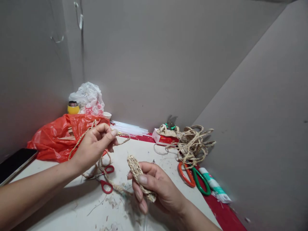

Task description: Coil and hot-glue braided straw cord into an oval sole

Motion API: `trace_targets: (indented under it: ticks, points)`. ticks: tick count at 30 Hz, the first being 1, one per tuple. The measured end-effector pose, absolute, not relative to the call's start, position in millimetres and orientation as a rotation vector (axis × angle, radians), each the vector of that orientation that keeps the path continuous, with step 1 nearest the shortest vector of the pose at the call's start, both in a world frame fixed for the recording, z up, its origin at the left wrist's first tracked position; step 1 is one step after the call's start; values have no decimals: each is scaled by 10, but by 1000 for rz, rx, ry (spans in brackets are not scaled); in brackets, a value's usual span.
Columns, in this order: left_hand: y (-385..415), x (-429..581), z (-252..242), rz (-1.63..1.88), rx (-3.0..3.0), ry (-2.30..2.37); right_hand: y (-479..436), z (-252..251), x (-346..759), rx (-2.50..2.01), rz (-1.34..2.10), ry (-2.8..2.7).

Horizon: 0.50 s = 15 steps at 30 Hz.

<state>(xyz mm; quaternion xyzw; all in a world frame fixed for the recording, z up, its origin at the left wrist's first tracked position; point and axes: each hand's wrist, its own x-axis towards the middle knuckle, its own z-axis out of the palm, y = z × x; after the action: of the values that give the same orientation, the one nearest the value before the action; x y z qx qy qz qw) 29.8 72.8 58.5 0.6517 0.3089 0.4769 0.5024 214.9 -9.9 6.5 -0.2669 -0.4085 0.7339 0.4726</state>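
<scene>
Between the thumb and fingers of my left hand (pixel 99 141) is a thin braided straw cord (pixel 124 140), its short end sticking out to the right. The rest of the cord trails down behind the wrist. My right hand (pixel 156 184) grips a flat, oblong woven straw piece (pixel 136 168), tilted with its upper end to the left. From near that piece a braided strand (pixel 117 187) runs left over the table. Small scissors with red handles (pixel 106 186) lie under the cord, left of my right hand.
A red plastic bag (pixel 55 138) with wooden sticks, a phone (pixel 16 163) and a yellow jar (pixel 73 107) stand left. Glue sticks (pixel 130 127) lie at the back. Right are a straw cord heap (pixel 194 144), orange (pixel 186 176) and green handles (pixel 201 181), and a white-green roll (pixel 215 186).
</scene>
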Motion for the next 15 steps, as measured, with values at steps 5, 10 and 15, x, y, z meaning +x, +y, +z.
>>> trace_targets:
  ticks: [5,10,15]
  points:
    - [710,273,594,827,1668,490,-102,63,2149,-596,1846,-969]
    - [651,278,520,666,1617,360,-86,40,2147,-542,1880,-970]
    - [635,307,477,657,1550,291,-86,26,2152,-533,1927,-987]
